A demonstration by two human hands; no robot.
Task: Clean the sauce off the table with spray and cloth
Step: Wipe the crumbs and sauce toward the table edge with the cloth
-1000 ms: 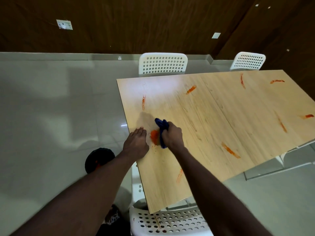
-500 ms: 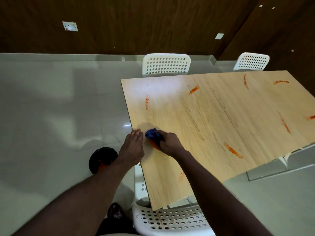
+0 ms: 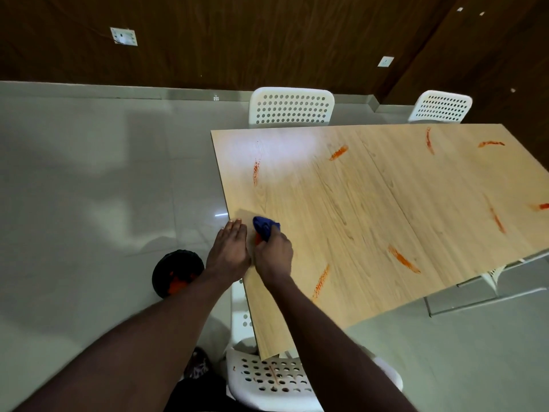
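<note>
Your right hand [image 3: 273, 257] grips the bunched blue cloth [image 3: 265, 228], pressed on an orange sauce smear [image 3: 258, 239] at the surface's [image 3: 371, 218] left edge. Your left hand [image 3: 230, 251] lies flat, fingers straight, just beside the cloth. Left of the cloth, on the floor, a black bin [image 3: 177, 272] holds something orange.

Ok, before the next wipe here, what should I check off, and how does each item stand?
1. Blue cloth gripped by right hand: ok.
2. Left hand flat at the table edge beside the cloth: ok.
3. Sauce smear at the cloth wiped off: not ok, orange shows.
4. Other streaks on the table cleaned: not ok, several visible.
5. Spray bottle within reach: cannot tell, none in view.
</note>
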